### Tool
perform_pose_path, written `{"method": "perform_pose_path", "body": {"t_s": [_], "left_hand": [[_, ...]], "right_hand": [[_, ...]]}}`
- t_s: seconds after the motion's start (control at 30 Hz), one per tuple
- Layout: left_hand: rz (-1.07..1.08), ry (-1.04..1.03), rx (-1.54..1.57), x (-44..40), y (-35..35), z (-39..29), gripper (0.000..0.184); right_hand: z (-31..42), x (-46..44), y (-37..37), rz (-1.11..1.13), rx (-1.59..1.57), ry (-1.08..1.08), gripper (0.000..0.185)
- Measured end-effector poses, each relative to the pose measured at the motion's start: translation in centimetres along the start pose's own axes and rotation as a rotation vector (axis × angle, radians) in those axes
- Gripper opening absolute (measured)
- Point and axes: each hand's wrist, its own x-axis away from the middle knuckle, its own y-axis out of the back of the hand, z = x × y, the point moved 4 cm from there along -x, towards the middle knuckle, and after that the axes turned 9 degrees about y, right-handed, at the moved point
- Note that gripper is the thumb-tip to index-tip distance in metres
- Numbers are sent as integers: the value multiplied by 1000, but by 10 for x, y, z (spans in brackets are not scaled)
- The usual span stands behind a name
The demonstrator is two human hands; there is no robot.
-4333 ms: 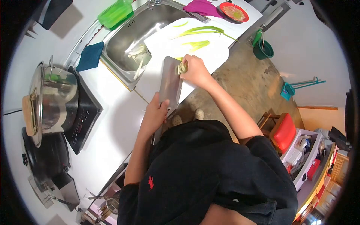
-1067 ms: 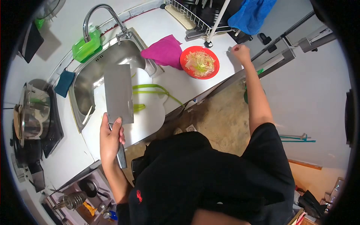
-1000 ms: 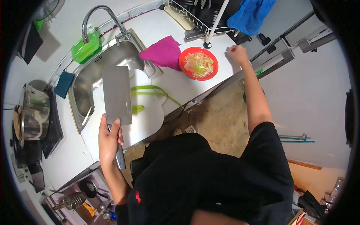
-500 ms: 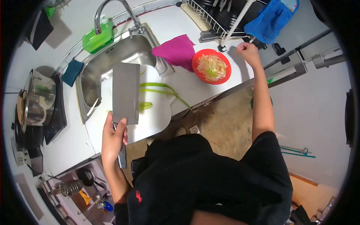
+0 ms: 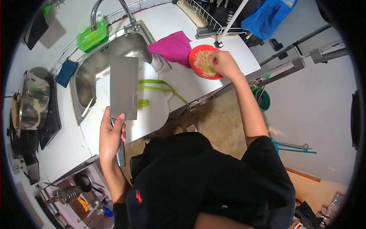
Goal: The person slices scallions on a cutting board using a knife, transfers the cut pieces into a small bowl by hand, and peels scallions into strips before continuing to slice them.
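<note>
My left hand (image 5: 111, 133) grips the dark handle of a cleaver (image 5: 124, 87), its broad grey blade upright and flat toward me. Behind the blade lies a white cutting board (image 5: 156, 118) with long green stalks (image 5: 156, 81) and a shorter green piece (image 5: 142, 103) on it. My right hand (image 5: 225, 65) is over the right side of a red plate (image 5: 192, 57), its fingers curled together. Shredded pale and green vegetables (image 5: 202, 61) fill the plate. Whatever is between those fingers is hidden.
A steel sink (image 5: 82, 72) with a faucet (image 5: 131, 24) is beyond the board. Beside the plate lies a magenta cloth (image 5: 173, 46). A dish rack (image 5: 206, 19) stands at the back, a blue cloth (image 5: 265, 21) hangs right, and a glass-lidded pot (image 5: 36, 101) sits left.
My right hand has moved left and down from beyond the counter's right end to the red plate. The left hand still holds the cleaver. The whole view has shifted slightly.
</note>
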Motion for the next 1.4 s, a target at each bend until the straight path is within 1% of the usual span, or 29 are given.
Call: {"method": "perform_pose_path", "body": {"t_s": [0.07, 0.1, 0.2, 0.3, 0.4, 0.53, 0.57, 0.67, 0.7, 0.8, 0.9, 1.0, 1.03, 1.13, 1.17, 1.27, 1.33, 1.4], "left_hand": [[11, -10, -12, -2, 0, 2, 25], [15, -14, -18, -2, 1, 2, 25], [8, -18, -9, -1, 5, 4, 25], [-7, -13, 1, 4, 9, 3, 26], [-20, -4, 12, 5, 14, 6, 25], [-7, -13, 5, 5, 17, 10, 25], [-4, -14, 5, 6, 18, 10, 25], [-5, -17, 2, 6, 18, 13, 24], [-4, -19, -3, 6, 18, 13, 24], [10, -20, -12, 6, 15, 11, 24], [24, -32, -12, 6, 13, 8, 25], [7, -21, -12, 7, 11, 8, 26], [12, -18, -13, 7, 11, 8, 26], [13, -12, -9, 8, 12, 10, 27], [8, -10, -5, 8, 12, 10, 28], [2, -6, -6, 8, 12, 11, 27], [7, -7, 0, 8, 10, 10, 26], [12, -7, 20, 8, 10, 11, 25]], "right_hand": [[2, -1, -9, -78, 119, -22, 11], [0, -6, -12, -46, 187, -75, 13], [-5, -11, -17, -22, 246, -95, 13], [-6, -16, 9, -69, 52, -45, 16], [2, -17, 42, -101, -73, 36, 18], [0, -5, 21, 173, -38, -49, 29], [5, -1, 14, 247, 120, 30, 41], [3, 8, -12, 56, 225, 141, 43], [7, 6, -15, 130, 209, 49, 37], [5, 3, -31, 14, 254, 72, 29], [-1, -7, -27, -2, 240, 128, 21], [18, -14, 6, 87, 74, -48, 12], [22, -16, 16, 30, 50, 5, 12], [21, -24, 38, 13, 37, 80, 17], [23, -25, 41, 62, 30, 71, 18], [-2, -43, 4, 228, 141, 217, 34], [13, -38, -5, 279, 360, 307, 47], [19, -40, -13, 371, 497, 325, 57]]}}
